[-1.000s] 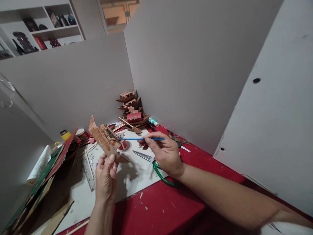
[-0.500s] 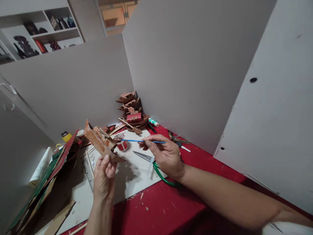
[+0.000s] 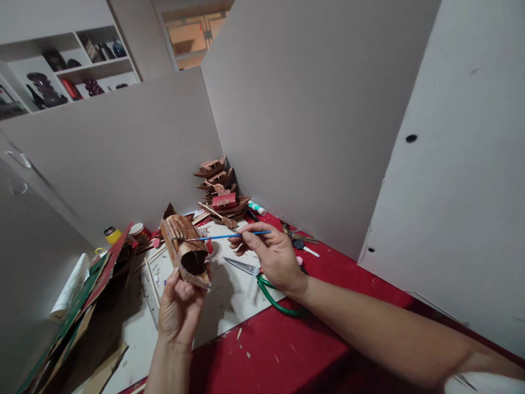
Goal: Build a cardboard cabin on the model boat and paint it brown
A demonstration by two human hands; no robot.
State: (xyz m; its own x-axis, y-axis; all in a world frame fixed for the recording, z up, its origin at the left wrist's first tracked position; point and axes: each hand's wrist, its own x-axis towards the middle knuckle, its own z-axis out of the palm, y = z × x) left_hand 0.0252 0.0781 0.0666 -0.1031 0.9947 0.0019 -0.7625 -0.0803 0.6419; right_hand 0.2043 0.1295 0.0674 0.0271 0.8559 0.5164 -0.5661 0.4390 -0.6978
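My left hand (image 3: 180, 306) grips a small model boat (image 3: 172, 241) from below and holds it tilted above the table. Its curved cabin roof is stained brown in patches, and the round opening at the near end faces me. In my right hand (image 3: 274, 254) a thin blue paintbrush (image 3: 233, 236) is pinched between thumb and fingers. The brush tip touches the boat at the roof's ribbed edge. Behind the boat, a red and white cup (image 3: 209, 246) is mostly hidden. Scissors with green handles (image 3: 262, 284) lie below my right hand.
Finished-looking brown boats (image 3: 219, 186) are stacked in the back corner. Cardboard sheets (image 3: 82, 306) lean at the left near a yellow bottle (image 3: 111, 235). A white board (image 3: 221, 317) lies on the red tabletop (image 3: 262, 355). Grey partitions (image 3: 307, 120) enclose the back and right.
My left hand has turned the boat so its roof and round opening show more. The brush tip has moved left from beside the cup onto the boat.
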